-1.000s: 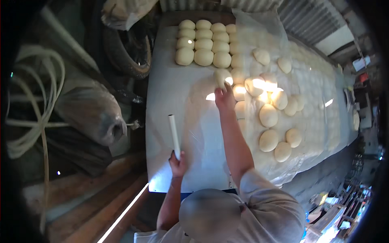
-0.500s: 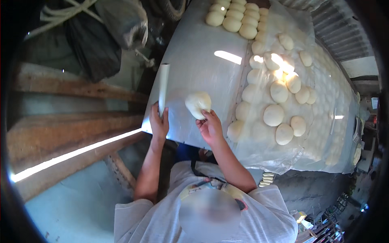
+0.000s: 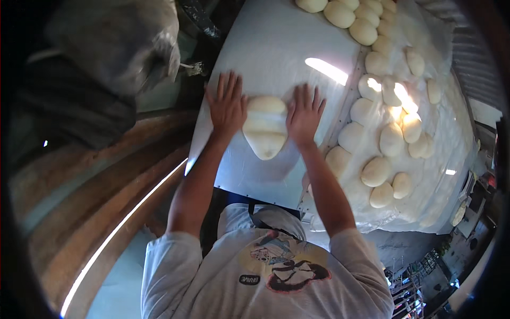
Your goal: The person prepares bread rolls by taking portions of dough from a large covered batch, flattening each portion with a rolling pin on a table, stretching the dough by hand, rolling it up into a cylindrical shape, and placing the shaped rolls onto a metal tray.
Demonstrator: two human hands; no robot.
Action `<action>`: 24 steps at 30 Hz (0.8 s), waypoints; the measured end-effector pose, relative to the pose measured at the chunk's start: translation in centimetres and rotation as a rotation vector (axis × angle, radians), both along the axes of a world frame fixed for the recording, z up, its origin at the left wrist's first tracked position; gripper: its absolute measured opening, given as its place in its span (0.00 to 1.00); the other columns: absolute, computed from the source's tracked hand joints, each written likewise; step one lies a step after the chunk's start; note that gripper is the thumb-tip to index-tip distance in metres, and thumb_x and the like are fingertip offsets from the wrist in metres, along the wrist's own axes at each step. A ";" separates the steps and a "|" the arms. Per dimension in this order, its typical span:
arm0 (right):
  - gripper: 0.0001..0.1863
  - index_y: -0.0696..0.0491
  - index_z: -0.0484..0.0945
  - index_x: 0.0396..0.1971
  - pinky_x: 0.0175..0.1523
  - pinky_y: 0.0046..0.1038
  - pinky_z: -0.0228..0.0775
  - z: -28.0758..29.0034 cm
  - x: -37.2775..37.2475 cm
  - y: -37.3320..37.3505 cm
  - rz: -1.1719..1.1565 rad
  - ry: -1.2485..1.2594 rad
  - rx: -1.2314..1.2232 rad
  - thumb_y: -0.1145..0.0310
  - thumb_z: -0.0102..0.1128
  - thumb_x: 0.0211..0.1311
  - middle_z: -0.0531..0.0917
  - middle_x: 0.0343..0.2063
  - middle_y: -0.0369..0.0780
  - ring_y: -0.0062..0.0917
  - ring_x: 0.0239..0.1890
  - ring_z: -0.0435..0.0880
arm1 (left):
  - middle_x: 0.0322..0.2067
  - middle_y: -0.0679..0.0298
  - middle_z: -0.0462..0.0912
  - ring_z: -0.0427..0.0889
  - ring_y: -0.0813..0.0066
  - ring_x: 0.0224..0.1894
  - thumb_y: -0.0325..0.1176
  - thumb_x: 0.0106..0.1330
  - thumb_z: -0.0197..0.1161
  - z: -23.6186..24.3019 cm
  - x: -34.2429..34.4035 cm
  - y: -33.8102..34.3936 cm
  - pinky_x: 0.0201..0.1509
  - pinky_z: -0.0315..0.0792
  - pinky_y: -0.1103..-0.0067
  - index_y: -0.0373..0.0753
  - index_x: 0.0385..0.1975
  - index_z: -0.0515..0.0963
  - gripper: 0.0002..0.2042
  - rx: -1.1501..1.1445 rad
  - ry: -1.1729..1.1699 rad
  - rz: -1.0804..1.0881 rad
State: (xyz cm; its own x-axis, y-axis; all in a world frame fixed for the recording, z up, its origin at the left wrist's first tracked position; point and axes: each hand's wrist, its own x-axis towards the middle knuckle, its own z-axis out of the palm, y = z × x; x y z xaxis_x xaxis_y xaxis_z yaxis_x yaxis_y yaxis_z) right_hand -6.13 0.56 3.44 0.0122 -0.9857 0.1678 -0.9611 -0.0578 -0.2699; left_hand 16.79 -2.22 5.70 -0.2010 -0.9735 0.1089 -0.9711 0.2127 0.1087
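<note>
A piece of pale dough (image 3: pixel 264 144) lies on the smooth metal work surface (image 3: pixel 255 58) in front of me. Across its middle runs a white rolling pin (image 3: pixel 266 122), sunk in so that the dough bulges above and below it. My left hand (image 3: pixel 227 106) lies flat over the pin's left end, fingers stretched forward. Over the right end my right hand (image 3: pixel 305 117) rests the same way, palm down with fingers extended. Both hands touch the pin without wrapping round it; their palms hide its ends.
Several round dough pieces (image 3: pixel 364 32) sit in rows at the far right of the surface. More dough balls (image 3: pixel 375 171) lie on a clear plastic sheet (image 3: pixel 425 204) to the right, with others beneath it. Wooden beams (image 3: pixel 122 212) run along the left, below a hanging grey bag (image 3: pixel 127 42).
The rolling pin, upright in my left hand before, now lies across the dough. My right hand has let go of the dough, now on the surface, and both hands are flat on the pin.
</note>
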 end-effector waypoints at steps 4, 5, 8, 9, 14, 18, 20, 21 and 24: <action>0.30 0.52 0.59 0.72 0.74 0.61 0.40 1.7 0.7 -6.5 -0.153 -0.076 -0.052 0.54 0.42 0.76 0.56 0.74 0.47 0.48 0.76 0.50 | 0.72 0.57 0.62 0.55 0.52 0.75 0.43 0.73 0.50 2.0 -0.8 -6.1 0.76 0.39 0.44 0.37 0.68 0.66 0.26 -0.093 0.122 -0.102; 0.30 0.51 0.59 0.72 0.74 0.62 0.38 2.1 0.8 -7.4 -0.132 -0.060 -0.106 0.53 0.41 0.76 0.55 0.74 0.47 0.47 0.77 0.49 | 0.72 0.56 0.62 0.55 0.51 0.75 0.43 0.73 0.50 2.4 -0.8 -6.8 0.76 0.39 0.45 0.36 0.68 0.65 0.27 -0.151 0.179 -0.176; 0.31 0.55 0.59 0.72 0.74 0.62 0.37 3.5 1.2 -6.3 -0.048 0.018 0.076 0.54 0.38 0.77 0.59 0.73 0.47 0.46 0.76 0.51 | 0.72 0.52 0.61 0.54 0.53 0.76 0.41 0.72 0.48 3.1 -0.8 -4.8 0.76 0.40 0.47 0.35 0.68 0.65 0.27 0.137 0.175 -0.130; 0.31 0.55 0.59 0.72 0.74 0.62 0.37 2.9 1.3 -6.7 -0.035 0.008 0.048 0.54 0.38 0.77 0.59 0.73 0.47 0.46 0.76 0.51 | 0.72 0.52 0.60 0.54 0.53 0.76 0.42 0.72 0.49 2.3 -0.6 -5.3 0.76 0.41 0.48 0.36 0.68 0.65 0.27 0.084 0.136 -0.141; 0.31 0.60 0.62 0.68 0.73 0.65 0.36 1.2 1.0 -14.1 -0.164 -0.015 -0.039 0.54 0.43 0.74 0.61 0.72 0.49 0.47 0.75 0.54 | 0.69 0.54 0.66 0.63 0.51 0.71 0.43 0.71 0.51 -1.5 -0.7 -11.4 0.73 0.51 0.52 0.36 0.65 0.68 0.26 -0.192 -0.066 -0.207; 0.31 0.59 0.63 0.69 0.75 0.62 0.25 0.4 0.7 -14.1 -0.071 0.060 0.028 0.55 0.43 0.74 0.61 0.72 0.47 0.45 0.75 0.55 | 0.53 0.49 0.73 0.71 0.50 0.56 0.45 0.71 0.54 -4.0 0.2 -11.7 0.59 0.63 0.56 0.35 0.50 0.73 0.19 0.120 0.103 -0.107; 0.32 0.60 0.62 0.69 0.75 0.61 0.29 0.1 0.8 -14.4 -0.081 0.057 0.071 0.55 0.45 0.73 0.60 0.72 0.48 0.45 0.75 0.56 | 0.47 0.50 0.76 0.75 0.52 0.51 0.47 0.71 0.55 -3.2 0.4 -10.2 0.54 0.67 0.57 0.35 0.46 0.74 0.19 -0.023 0.074 -0.137; 0.32 0.60 0.61 0.69 0.75 0.61 0.32 0.3 0.8 -16.1 -0.093 0.073 -0.037 0.55 0.46 0.72 0.61 0.72 0.49 0.45 0.75 0.56 | 0.47 0.50 0.76 0.75 0.52 0.51 0.47 0.71 0.55 -2.2 0.3 -9.5 0.54 0.67 0.57 0.35 0.46 0.74 0.19 0.052 0.054 -0.108; 0.34 0.60 0.60 0.70 0.74 0.62 0.37 1.0 1.3 -14.1 -0.077 0.096 -0.051 0.54 0.48 0.71 0.60 0.72 0.51 0.45 0.75 0.55 | 0.39 0.52 0.79 0.78 0.52 0.45 0.50 0.69 0.58 1.1 0.2 -6.8 0.50 0.70 0.58 0.36 0.40 0.75 0.19 0.407 0.052 -0.090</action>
State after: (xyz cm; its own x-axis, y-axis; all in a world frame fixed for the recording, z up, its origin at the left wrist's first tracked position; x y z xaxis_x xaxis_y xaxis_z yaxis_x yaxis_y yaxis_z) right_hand -4.81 -13.52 4.44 -0.0450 -0.9746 0.2196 -0.9846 0.0061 -0.1747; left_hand 16.99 -9.03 6.77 -0.2916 -0.9181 -0.2684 -0.9415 0.2260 0.2499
